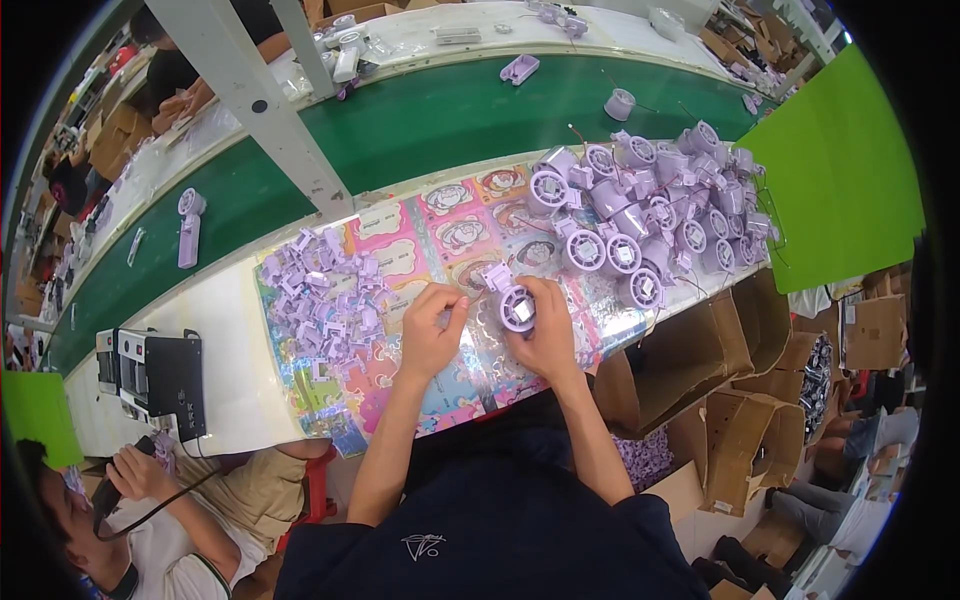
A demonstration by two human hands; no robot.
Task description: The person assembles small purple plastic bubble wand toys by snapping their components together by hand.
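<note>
My right hand [545, 335] grips a lavender round fan housing [517, 309] with a white square in its middle. A small lavender bracket [495, 276] sits at the housing's upper left edge; whether it is fastened there I cannot tell. Just left of the housing, my left hand [432, 330] is closed, thumb against curled fingers, and whatever it may hold is hidden. Beyond my left hand lies a heap of small lavender brackets [325, 300]. A large pile of similar fan housings with thin wires [640, 205] is at the right.
Colourful printed sheets [385, 222] cover the worktable. Behind runs a green conveyor belt [420, 115] carrying scattered lavender parts, with a metal post [262, 110] beside it. A black-and-white device [155, 375] stands at left near a seated co-worker [165, 510]. Cardboard boxes [680, 350] stand at right below the table.
</note>
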